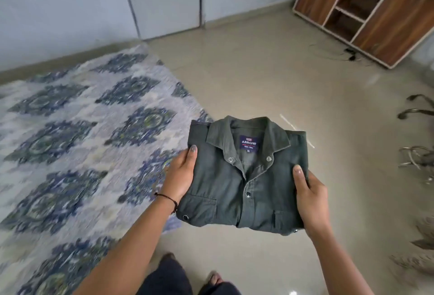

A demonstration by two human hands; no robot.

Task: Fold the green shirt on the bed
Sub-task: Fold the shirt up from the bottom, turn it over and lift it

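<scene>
We are holding the green shirt (pixel 246 184) in the lower middle of the frame. It is lifted clear of the bed (pixel 70 130), which is filling the left side. Most of the shirt is hanging over the floor (pixel 258 71), just right of the bed's edge. It is already looking like a compact rectangle, with the collar at the top, the label showing, the placket closed, both chest pockets facing us and the sleeves tucked out of sight.

Our left hand (pixel 180 175) is gripping the shirt's left edge with the thumb lying on top of the cloth. The fingers are passing underneath, out of our sight. Our right hand (pixel 310 198) is gripping the right edge the same way, thumb on top.

We are judging that the folding itself is done or nearly done, and that we are in the carrying or setting-down step. The next move is calling for us to swing the bundle toward the left of the frame, pinching both edges evenly so the layers are not sliding apart. Then we lower it flat onto the bedspread and let go.
</scene>
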